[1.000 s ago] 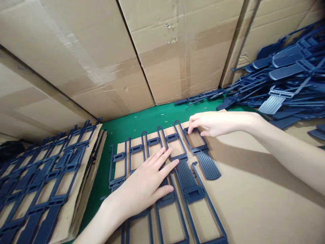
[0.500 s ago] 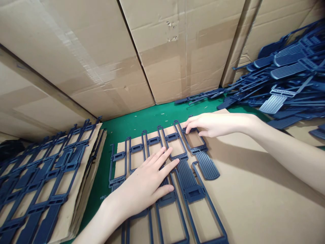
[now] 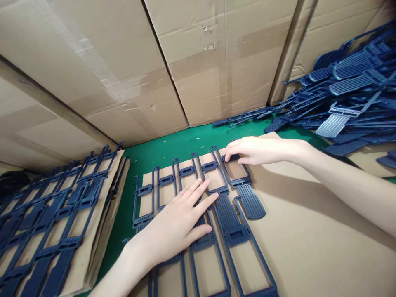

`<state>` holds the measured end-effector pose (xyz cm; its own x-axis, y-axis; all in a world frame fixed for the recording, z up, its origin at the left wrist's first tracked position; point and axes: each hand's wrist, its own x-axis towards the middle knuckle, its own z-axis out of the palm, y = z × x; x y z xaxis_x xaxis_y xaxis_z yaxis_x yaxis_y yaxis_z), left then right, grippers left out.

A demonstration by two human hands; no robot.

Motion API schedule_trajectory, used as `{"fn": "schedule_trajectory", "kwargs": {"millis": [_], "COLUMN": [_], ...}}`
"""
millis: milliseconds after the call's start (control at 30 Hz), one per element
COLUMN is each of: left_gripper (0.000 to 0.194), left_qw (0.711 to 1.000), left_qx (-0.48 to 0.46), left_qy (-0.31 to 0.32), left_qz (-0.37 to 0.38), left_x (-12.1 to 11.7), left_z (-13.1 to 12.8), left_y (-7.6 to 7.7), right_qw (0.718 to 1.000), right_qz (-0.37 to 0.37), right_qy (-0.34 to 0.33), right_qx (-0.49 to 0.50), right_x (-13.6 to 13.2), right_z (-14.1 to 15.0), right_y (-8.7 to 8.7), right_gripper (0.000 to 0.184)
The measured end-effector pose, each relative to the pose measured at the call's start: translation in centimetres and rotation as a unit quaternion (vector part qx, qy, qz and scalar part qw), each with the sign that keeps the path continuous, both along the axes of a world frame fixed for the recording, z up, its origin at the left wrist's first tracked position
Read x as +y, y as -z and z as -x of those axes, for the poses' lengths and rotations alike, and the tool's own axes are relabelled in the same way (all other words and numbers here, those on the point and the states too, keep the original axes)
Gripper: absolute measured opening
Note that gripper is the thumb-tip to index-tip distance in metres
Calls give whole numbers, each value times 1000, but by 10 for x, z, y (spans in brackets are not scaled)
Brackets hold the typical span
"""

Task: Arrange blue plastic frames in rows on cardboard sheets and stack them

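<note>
Dark blue plastic frame parts (image 3: 213,187) lie in a row, interlocked head to tail, on a brown cardboard sheet (image 3: 309,247). My left hand (image 3: 177,225) rests flat on the middle of the row, fingers spread. My right hand (image 3: 256,150) reaches in from the right, its fingertips curled on the top end of the rightmost frame part (image 3: 243,187), the one with a ribbed tongue, which lies flat against its neighbour.
A heap of loose blue frame parts (image 3: 349,95) lies at the right. At the left, a stack of cardboard sheets (image 3: 62,218) carries laid-out parts. Large cardboard boxes (image 3: 185,62) wall the back. Green table surface (image 3: 173,146) shows between.
My right hand has slid the rightmost frame part slightly left and up, closer to the row. The left hand has stayed put.
</note>
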<state>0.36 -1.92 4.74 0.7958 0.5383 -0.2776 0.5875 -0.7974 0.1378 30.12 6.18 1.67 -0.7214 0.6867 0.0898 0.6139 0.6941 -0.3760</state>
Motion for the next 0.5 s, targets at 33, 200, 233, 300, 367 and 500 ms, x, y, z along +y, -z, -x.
{"fn": "schedule_trajectory", "kwargs": {"millis": [33, 200, 233, 300, 367, 500], "left_gripper": [58, 58, 59, 59, 59, 60], "left_qw": [1000, 1000, 1000, 1000, 1000, 1000], "left_qx": [1, -5, -7, -3, 8, 14], "left_qy": [0, -3, -5, -6, -7, -8], "left_qz": [-1, 1, 2, 4, 6, 11], "left_x": [0, 0, 0, 0, 0, 0], "left_z": [0, 0, 0, -1, -1, -1], "left_y": [0, 1, 1, 2, 2, 2], "right_qw": [1000, 999, 999, 998, 998, 997], "right_qz": [-7, -41, -48, -58, -58, -62], "right_qy": [0, 7, 7, 5, 6, 22], "right_qx": [-1, -9, -11, -14, -16, -32], "right_x": [1, 4, 4, 4, 2, -1], "right_z": [0, 3, 4, 5, 7, 9], "right_y": [1, 7, 8, 8, 7, 2], "right_gripper": [30, 27, 26, 24, 23, 22]}}
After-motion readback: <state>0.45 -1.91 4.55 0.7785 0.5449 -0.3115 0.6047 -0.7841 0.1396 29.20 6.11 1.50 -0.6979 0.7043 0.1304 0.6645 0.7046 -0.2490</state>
